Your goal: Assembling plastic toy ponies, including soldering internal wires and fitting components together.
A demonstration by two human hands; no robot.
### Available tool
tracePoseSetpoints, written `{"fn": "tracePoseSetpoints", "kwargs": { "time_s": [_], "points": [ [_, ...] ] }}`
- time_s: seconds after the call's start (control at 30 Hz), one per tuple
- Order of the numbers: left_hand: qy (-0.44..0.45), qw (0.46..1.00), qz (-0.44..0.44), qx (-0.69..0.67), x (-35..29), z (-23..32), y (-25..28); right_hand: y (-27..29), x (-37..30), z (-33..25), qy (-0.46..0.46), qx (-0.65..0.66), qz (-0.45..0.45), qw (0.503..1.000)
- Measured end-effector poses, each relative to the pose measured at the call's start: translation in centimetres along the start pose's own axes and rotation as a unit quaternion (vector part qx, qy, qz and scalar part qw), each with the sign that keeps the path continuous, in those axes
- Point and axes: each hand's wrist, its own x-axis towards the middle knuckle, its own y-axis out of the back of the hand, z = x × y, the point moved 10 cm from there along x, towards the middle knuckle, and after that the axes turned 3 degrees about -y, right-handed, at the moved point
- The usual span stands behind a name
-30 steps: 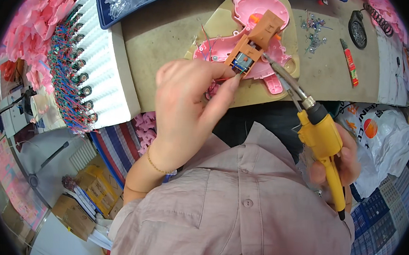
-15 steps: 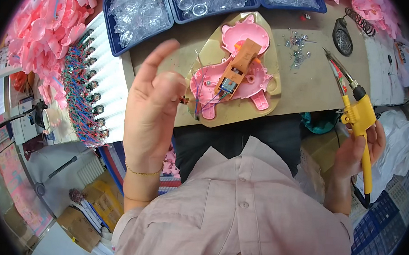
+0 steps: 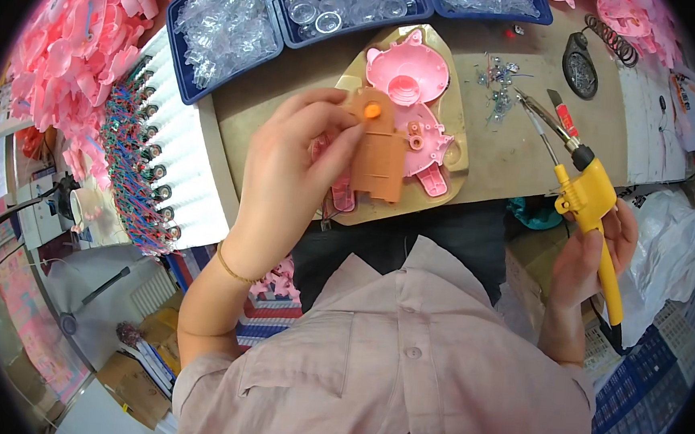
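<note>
Orange plastic gearbox block is pinched between the thumb and fingers of the left hand, held over the pink pig-shaped plastic shell lying on a tan jig plate. At three o'clock, a yellow-handled soldering iron is gripped by the closed fingers of the right hand. At eleven o'clock, blue trays of clear plastic parts are seen.

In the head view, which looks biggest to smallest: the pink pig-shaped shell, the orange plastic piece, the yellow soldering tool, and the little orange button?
1. Pink pig-shaped shell
2. Yellow soldering tool, long but thin, and nearer the camera, so its place against the shell is unsure
3. Orange plastic piece, held by the left hand
4. Orange button
</note>
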Motion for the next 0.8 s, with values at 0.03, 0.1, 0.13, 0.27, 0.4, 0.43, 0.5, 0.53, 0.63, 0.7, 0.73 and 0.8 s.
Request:
{"fn": "tracePoseSetpoints", "kwargs": {
  "time_s": [0.03, 0.1, 0.13, 0.27, 0.4, 0.43, 0.5, 0.53, 0.63, 0.7, 0.73, 0.8],
  "points": [
    [-0.095, 0.985, 0.034, 0.142, -0.4, 1.6, 0.8, -0.6, 0.1, 0.1, -0.011, 0.010, -0.008, 1.000],
    [-0.103, 0.969, 0.069, 0.214, -1.8, 2.3, 0.9, -1.4, 0.2, 0.1, -0.025, 0.022, -0.018, 0.999],
    [-0.099, 0.970, 0.066, 0.213, -2.2, 2.5, 0.5, -2.1, 0.2, -0.2, -0.028, 0.026, -0.034, 0.999],
    [-0.053, 0.992, 0.071, 0.094, -3.0, 1.7, -1.0, -4.5, -0.7, -1.9, -0.044, 0.021, -0.153, 0.987],
    [-0.096, 0.980, 0.071, 0.160, -3.1, 2.2, -1.9, -5.8, -2.3, -3.5, 0.008, 0.078, -0.214, 0.974],
    [-0.112, 0.974, 0.057, 0.189, -3.1, 2.6, -2.1, -6.3, -2.4, -4.1, 0.036, 0.111, -0.257, 0.959],
    [-0.128, 0.967, 0.044, 0.216, -3.2, 2.8, -2.4, -6.9, -2.9, -4.1, 0.033, 0.094, -0.264, 0.959],
    [-0.130, 0.976, 0.063, 0.166, -3.2, 2.7, -2.1, -7.2, -3.1, -4.1, 0.031, 0.079, -0.269, 0.959],
    [-0.139, 0.978, 0.101, 0.116, -3.3, 2.3, -1.7, -7.8, -3.3, -4.4, 0.025, 0.086, -0.298, 0.950],
    [-0.146, 0.975, 0.121, 0.118, -3.4, 2.1, -1.6, -7.9, -3.4, -4.3, 0.022, 0.082, -0.291, 0.953],
    [-0.161, 0.971, 0.129, 0.123, -3.5, 2.2, -1.7, -8.2, -3.4, -4.4, 0.033, 0.081, -0.299, 0.950],
    [-0.176, 0.966, 0.137, 0.127, -3.7, 2.4, -1.7, -8.7, -3.2, -4.7, 0.056, 0.077, -0.315, 0.944]
  ]
}}
